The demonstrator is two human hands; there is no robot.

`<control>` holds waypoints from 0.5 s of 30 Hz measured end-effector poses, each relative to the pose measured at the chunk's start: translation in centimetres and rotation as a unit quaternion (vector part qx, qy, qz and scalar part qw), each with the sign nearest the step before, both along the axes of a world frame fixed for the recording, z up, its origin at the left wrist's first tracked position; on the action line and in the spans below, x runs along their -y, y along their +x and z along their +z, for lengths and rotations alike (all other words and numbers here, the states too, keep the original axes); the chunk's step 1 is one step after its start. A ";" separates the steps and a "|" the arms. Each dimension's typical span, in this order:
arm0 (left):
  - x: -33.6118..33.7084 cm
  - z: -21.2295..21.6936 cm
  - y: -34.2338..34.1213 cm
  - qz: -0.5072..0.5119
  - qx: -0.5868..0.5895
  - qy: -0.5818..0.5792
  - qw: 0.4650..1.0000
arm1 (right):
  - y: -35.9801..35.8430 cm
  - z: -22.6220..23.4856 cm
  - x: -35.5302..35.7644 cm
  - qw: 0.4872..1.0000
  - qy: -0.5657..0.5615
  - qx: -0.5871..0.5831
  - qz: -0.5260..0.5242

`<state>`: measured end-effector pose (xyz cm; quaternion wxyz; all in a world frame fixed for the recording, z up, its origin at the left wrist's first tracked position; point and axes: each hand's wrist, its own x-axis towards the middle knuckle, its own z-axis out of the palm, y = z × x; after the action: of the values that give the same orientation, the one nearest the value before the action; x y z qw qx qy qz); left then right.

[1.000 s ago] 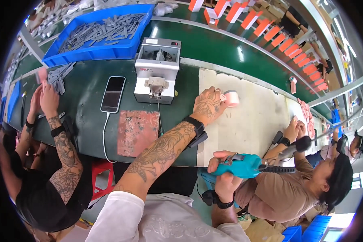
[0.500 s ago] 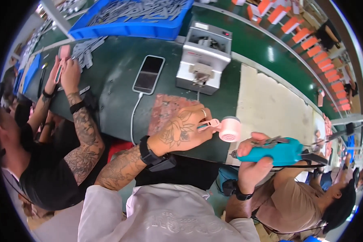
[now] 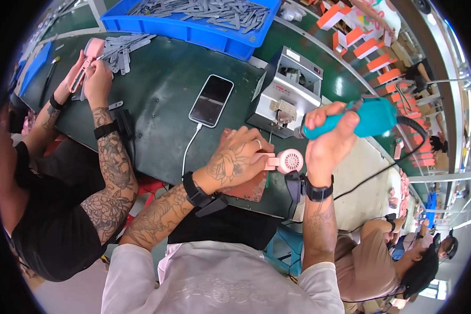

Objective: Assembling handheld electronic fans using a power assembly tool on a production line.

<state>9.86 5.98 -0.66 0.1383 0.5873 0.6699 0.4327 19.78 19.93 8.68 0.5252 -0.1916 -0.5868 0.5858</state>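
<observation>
Pink handheld fan [image 3: 283, 160] gripped in a worker's left hand [image 3: 234, 161] over a reddish-brown mat [image 3: 248, 184] at a green workbench [image 3: 157, 94]; right hand [image 3: 328, 142] clenched around a teal electric screwdriver [image 3: 363, 117].

Fan's round grille sits at the centre of the view, its handle enclosed by the left fingers; the screwdriver is raised at two o'clock from the fan, its bit end pointing toward nine o'clock and apart from the fan; a grey boxy machine [image 3: 290, 91] stands at twelve o'clock from the fan, a black phone [image 3: 211, 100] on a white cable at eleven o'clock; a blue bin of grey metal parts [image 3: 204, 18] lies farther back; at ten o'clock a neighbouring worker's hands [image 3: 89, 73] hold another pink piece beside loose grey parts [image 3: 121, 46].
</observation>
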 end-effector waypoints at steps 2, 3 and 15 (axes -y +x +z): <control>0.1 -0.1 0.0 -0.004 0.008 0.008 1.000 | -1.2 -0.7 -1.0 1.000 0.023 0.021 0.001; 0.1 -0.2 0.0 -0.009 0.014 0.011 1.000 | -1.7 -1.4 -1.7 0.999 0.025 0.023 0.003; 0.2 0.0 -0.2 -0.029 0.038 0.001 0.999 | -3.8 -3.2 -2.9 0.996 0.057 0.064 0.007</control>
<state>9.62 5.81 -0.68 0.1759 0.5893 0.6467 0.4512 15.95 22.80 5.51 0.4923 -0.1943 -0.6528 0.5420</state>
